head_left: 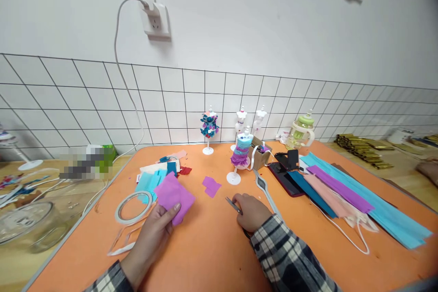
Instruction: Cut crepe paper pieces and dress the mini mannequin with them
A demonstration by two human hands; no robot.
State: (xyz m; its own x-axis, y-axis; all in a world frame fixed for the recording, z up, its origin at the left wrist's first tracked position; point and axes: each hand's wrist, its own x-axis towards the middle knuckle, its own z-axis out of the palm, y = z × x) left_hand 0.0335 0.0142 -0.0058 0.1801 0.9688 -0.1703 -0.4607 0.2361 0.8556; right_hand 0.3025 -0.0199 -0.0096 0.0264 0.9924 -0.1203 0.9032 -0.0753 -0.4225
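Note:
My left hand (160, 221) pinches a few overlapping purple fabric pieces (174, 194) between thumb and fingers, held above the orange tabletop. My right hand (252, 212) is closed around small scissors (234, 205); their metal blades point left toward the fabric, and most of the handles are hidden in my palm. Between and beyond the hands lie small purple scraps (211, 186). Just past my right hand stands a miniature dress form (242, 150) wrapped in light blue and purple ruffles. Left of my left hand is a roll of white double-sided tape (133, 207).
Behind stand a decorated dress form (209, 125), two white forms (241, 121) and a small cardboard box (260, 155). At right lie a dark phone (285, 180), coloured fabric strips (342, 187) and a grey strap (267, 191). A green-lidded jug (301, 132) stands at the back.

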